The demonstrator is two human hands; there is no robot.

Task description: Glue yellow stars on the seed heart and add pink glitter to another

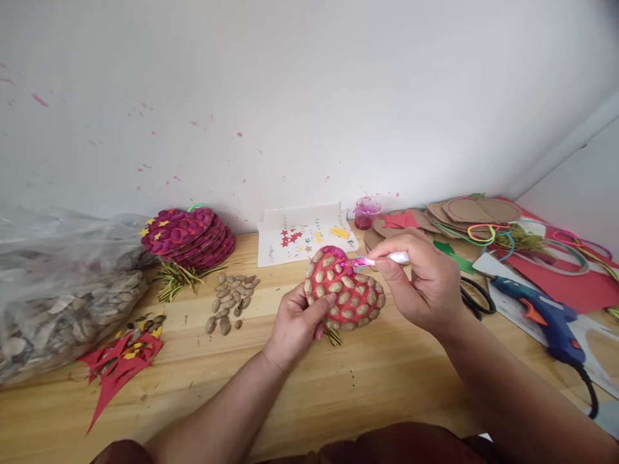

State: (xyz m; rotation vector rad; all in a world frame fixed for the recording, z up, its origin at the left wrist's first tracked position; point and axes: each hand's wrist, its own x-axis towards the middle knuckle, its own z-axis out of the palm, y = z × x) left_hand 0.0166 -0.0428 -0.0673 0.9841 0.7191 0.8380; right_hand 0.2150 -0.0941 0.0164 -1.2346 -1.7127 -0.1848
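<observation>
The peanut-covered disc (347, 303) is held over the middle of the table (387, 380), its left edge pinched in the grip of the left hand (297, 316), thumb on top. The grip of the right hand (425, 283) pinches a white brush (397, 258), tip at the far edge. To my eye, good work here means short dabs into the gaps between shells, keeping the thumb off the wet-looking magenta paint (341, 253). Stalks (333, 337) point near, the painted edge far; it looks too nearly round for me to settle a long axis. Beyond stands a paint cup (365, 216); loose peanuts (225, 303) lie left, a glue gun (546, 316) right.
</observation>
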